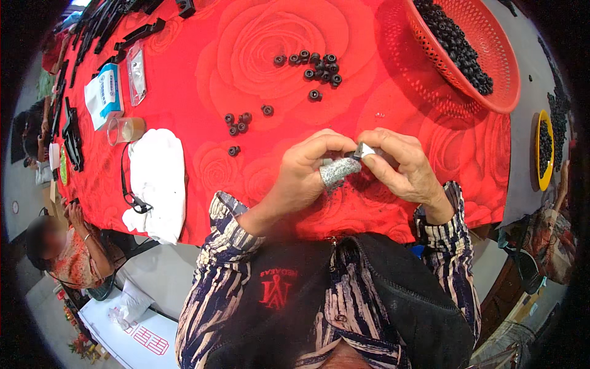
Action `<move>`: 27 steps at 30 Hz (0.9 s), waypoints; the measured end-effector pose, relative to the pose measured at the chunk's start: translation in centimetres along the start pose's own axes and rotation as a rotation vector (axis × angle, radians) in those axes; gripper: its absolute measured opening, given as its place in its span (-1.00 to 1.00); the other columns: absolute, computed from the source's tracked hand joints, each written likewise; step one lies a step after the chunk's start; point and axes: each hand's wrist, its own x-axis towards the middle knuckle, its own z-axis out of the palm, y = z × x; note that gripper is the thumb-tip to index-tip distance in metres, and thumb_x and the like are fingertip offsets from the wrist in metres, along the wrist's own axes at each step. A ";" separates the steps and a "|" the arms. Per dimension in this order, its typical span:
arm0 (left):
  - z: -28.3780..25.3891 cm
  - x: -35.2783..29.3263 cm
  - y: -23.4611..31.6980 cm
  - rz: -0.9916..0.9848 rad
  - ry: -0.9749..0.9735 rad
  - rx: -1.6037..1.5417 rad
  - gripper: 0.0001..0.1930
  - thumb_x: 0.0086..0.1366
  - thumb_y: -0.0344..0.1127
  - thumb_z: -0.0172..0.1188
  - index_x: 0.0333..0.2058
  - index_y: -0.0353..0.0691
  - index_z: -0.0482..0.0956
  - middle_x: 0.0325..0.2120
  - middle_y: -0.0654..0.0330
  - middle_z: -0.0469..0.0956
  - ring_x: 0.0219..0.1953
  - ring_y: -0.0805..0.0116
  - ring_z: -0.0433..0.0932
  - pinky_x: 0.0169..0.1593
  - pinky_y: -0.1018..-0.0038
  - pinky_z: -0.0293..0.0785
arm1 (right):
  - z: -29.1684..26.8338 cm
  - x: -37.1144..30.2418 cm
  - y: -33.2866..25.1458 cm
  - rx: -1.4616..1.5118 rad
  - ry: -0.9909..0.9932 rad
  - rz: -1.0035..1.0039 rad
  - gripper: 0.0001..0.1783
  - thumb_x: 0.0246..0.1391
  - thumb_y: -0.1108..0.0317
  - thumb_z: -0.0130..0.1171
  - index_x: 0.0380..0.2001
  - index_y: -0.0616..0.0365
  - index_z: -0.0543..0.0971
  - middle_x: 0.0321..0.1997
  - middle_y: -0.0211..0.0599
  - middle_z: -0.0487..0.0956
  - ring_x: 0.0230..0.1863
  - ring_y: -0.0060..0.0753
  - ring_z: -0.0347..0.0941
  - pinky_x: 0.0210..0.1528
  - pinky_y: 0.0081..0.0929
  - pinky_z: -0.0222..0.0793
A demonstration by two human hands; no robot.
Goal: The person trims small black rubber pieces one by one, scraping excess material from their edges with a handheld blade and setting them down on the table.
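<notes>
Above the near part of the red cloth, my two hands meet fingertip to fingertip. My left hand (302, 166) pinches a small black piece (356, 154), mostly hidden by the fingers; a speckled silver wrap (340, 173) covers its thumb. Between the thumb and fingers of my right hand (405, 165) is a small blade with a pale, shiny face (367, 150), held against the black piece. Beyond the hands, small round black pieces with holes (314, 95) lie in a loose cluster. Several more (233, 150) are scattered nearer, to the left.
A red perforated basket (509, 92) holding many black pieces stands at the far right. A yellow basket (543, 186) is beyond the table's right edge. At left are a white cloth (158, 184), glasses (140, 205), a cup (125, 131) and long black parts. Another person (80, 258) sits at left.
</notes>
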 end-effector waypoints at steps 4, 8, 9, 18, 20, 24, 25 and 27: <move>0.4 0.0 0.3 -0.037 0.026 -0.045 -0.78 0.13 -0.48 0.20 -0.22 -0.37 0.49 -0.30 0.24 0.42 -0.28 0.51 0.43 -0.25 0.65 0.37 | 0.0 -0.1 -0.6 -0.086 0.028 0.024 -0.80 -0.08 0.57 0.10 -0.30 0.33 0.46 -0.53 -0.17 0.41 -0.55 -0.27 0.37 -0.50 -0.42 0.26; 0.7 0.2 0.7 -0.096 0.074 -0.229 -0.77 0.10 -0.49 0.22 -0.24 -0.39 0.48 -0.33 0.21 0.43 -0.26 0.49 0.42 -0.24 0.61 0.36 | 0.0 0.0 -0.6 -0.081 0.046 0.032 -0.80 -0.08 0.58 0.10 -0.30 0.33 0.46 -0.54 -0.16 0.41 -0.55 -0.25 0.37 -0.51 -0.42 0.25; 0.6 0.2 0.7 -0.110 0.072 -0.198 -0.76 0.09 -0.49 0.23 -0.24 -0.39 0.47 -0.34 0.20 0.43 -0.26 0.48 0.41 -0.23 0.60 0.36 | 0.0 0.0 -0.6 -0.084 0.047 0.015 -0.80 -0.09 0.58 0.10 -0.30 0.33 0.46 -0.54 -0.16 0.41 -0.55 -0.23 0.37 -0.51 -0.42 0.26; 0.4 0.2 -0.2 -0.012 0.013 -0.033 -0.80 0.16 -0.44 0.17 -0.23 -0.36 0.46 -0.36 0.25 0.38 -0.31 0.53 0.38 -0.26 0.64 0.30 | -0.3 0.0 0.1 -0.119 -0.004 -0.068 -0.78 -0.10 0.60 0.08 -0.29 0.36 0.45 -0.57 -0.25 0.36 -0.62 -0.40 0.27 -0.60 -0.50 0.15; 0.4 0.0 0.2 -0.064 0.019 -0.046 -0.80 0.17 -0.45 0.16 -0.23 -0.35 0.46 -0.36 0.26 0.37 -0.31 0.55 0.37 -0.27 0.65 0.30 | -0.3 -0.1 0.0 -0.112 -0.016 -0.041 -0.78 -0.10 0.60 0.08 -0.28 0.35 0.45 -0.57 -0.25 0.37 -0.62 -0.40 0.27 -0.60 -0.50 0.15; 0.5 0.0 0.1 -0.204 0.012 -0.216 -0.81 0.19 -0.45 0.14 -0.21 -0.34 0.45 -0.34 0.28 0.35 -0.30 0.60 0.34 -0.30 0.68 0.29 | -0.5 0.0 -0.4 -0.131 -0.013 0.009 -0.82 -0.08 0.56 0.08 -0.32 0.31 0.46 -0.50 -0.13 0.46 -0.50 -0.19 0.44 -0.46 -0.41 0.32; 0.6 -0.1 0.1 -0.206 0.015 -0.213 -0.81 0.19 -0.45 0.14 -0.21 -0.34 0.45 -0.34 0.28 0.35 -0.30 0.60 0.34 -0.30 0.68 0.29 | -0.4 0.1 -0.6 -0.128 -0.013 0.009 -0.82 -0.08 0.56 0.08 -0.32 0.31 0.46 -0.50 -0.13 0.46 -0.50 -0.19 0.44 -0.46 -0.41 0.32; 0.6 -0.2 0.0 -0.107 0.042 -0.119 -0.81 0.19 -0.44 0.14 -0.21 -0.32 0.45 -0.34 0.28 0.36 -0.33 0.60 0.35 -0.33 0.68 0.28 | -0.4 0.2 -0.8 -0.023 -0.054 0.134 -0.82 -0.07 0.55 0.08 -0.32 0.32 0.47 -0.50 -0.12 0.46 -0.49 -0.22 0.45 -0.45 -0.42 0.32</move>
